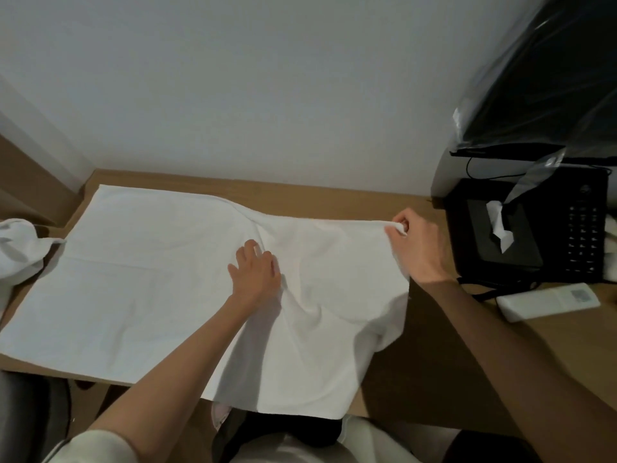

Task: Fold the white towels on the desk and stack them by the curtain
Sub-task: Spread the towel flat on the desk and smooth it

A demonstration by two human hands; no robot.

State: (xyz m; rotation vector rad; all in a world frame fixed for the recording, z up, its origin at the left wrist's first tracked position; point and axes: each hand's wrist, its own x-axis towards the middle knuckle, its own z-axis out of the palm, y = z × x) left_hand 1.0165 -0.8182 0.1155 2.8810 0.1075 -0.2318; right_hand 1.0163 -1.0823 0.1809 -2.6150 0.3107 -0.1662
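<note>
- Left hand [255, 269] spread flat on white towel [150, 279].
- Right hand [412, 242] pinches towel's far corner; fingertips hidden.
- Towel's near edge overhangs counter [417, 345].
- Second towel [18, 248] cut off left.

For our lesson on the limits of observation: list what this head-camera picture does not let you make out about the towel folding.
- Large white cloth towel: its near edge hangs past the brown wooden desk, so its end is hidden.
- Crumpled white towel: cut off by the left frame edge.
- Black keypad device: key markings too small to read.
- Right hand: the towel corner it pinches is covered by its fingers.
- Left hand: hides the towel beneath.
</note>
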